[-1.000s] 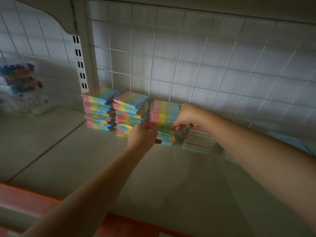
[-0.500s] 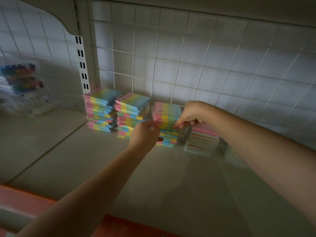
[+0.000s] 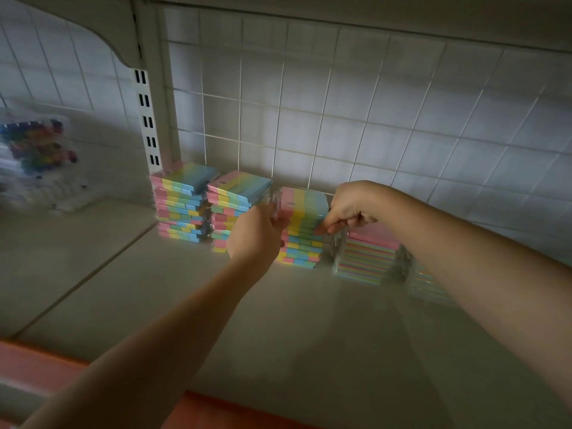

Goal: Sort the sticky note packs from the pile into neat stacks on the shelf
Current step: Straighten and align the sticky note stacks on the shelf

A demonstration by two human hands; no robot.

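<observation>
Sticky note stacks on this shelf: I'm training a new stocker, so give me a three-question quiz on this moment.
1. True or false: both hands are on the third stack from the left.
2. Which hand pinches that stack's right edge? A) left hand B) right hand
3. Fill in: behind the stacks stands a white wire ____.

Key: 1 true; 2 B; 3 grid.

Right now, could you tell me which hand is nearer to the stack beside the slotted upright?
Left. The left hand sits two stacks right of that stack; the right hand is farther right.
</observation>
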